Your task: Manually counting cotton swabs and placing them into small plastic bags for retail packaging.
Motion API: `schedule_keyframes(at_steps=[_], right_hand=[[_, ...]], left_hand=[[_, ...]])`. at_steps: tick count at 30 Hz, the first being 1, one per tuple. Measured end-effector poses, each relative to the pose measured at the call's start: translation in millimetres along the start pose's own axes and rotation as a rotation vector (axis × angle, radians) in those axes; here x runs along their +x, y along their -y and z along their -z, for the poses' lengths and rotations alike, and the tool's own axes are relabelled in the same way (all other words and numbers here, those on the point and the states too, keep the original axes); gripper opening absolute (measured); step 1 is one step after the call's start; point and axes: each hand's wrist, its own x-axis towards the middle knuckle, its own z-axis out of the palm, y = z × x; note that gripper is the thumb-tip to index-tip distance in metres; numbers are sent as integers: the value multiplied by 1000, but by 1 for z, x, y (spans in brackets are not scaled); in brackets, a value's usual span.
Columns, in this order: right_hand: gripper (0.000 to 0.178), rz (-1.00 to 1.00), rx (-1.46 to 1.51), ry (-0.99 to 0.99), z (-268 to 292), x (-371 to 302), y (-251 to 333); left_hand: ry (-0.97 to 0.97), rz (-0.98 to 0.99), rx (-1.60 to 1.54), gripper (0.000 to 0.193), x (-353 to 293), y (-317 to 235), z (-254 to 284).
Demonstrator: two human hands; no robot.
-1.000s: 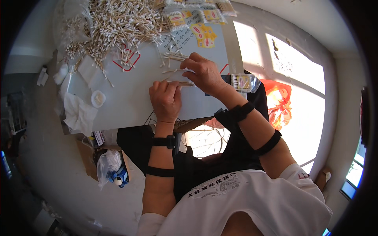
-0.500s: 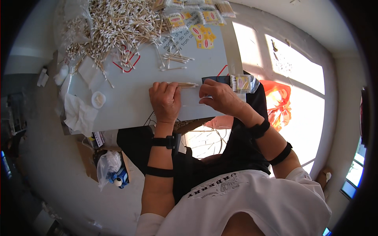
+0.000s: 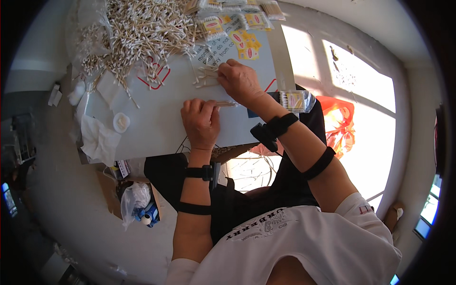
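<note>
My left hand (image 3: 200, 122) rests on the grey tabletop (image 3: 156, 121), its fingers closed round a small bundle of cotton swabs (image 3: 226, 104) whose tips stick out to the right. Farther off, my right hand (image 3: 239, 81) is bent down over a few loose cotton swabs (image 3: 205, 77), with thumb and fingers pinched at their right ends; the fingertips are partly hidden. Beyond lies a big heap of cotton swabs (image 3: 147, 33). By the table's right edge, under my right forearm, is a clear packet of swabs with a yellow card (image 3: 292, 101).
Filled swab packets (image 3: 255, 20) and yellow cards (image 3: 245, 45) lie at the far right. A white round lid (image 3: 121, 122) and crumpled tissue (image 3: 99, 140) are on the left. Beside the table are a red plastic bag (image 3: 339, 118) and a cardboard box (image 3: 109, 194).
My right hand has moved away from beside the bundle, up and left to the loose swabs. My left hand stays in place on its bundle.
</note>
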Motion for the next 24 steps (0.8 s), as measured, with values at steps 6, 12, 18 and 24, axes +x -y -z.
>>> schedule_keyframes(at_steps=[6,12,18,24], right_hand=[[9,-20,-39,95,8,-11,1],[9,-1,32,155,17,-18,5],[8,-41,66,30,10,0,-5],[11,108,193,85,18,2,-1]], left_hand=[[5,15,-5,14,-1,0,2],[-6,27,-14,16,0,-1,1],[6,28,0,17,0,-1,1],[6,32,3,17,-1,0,2]])
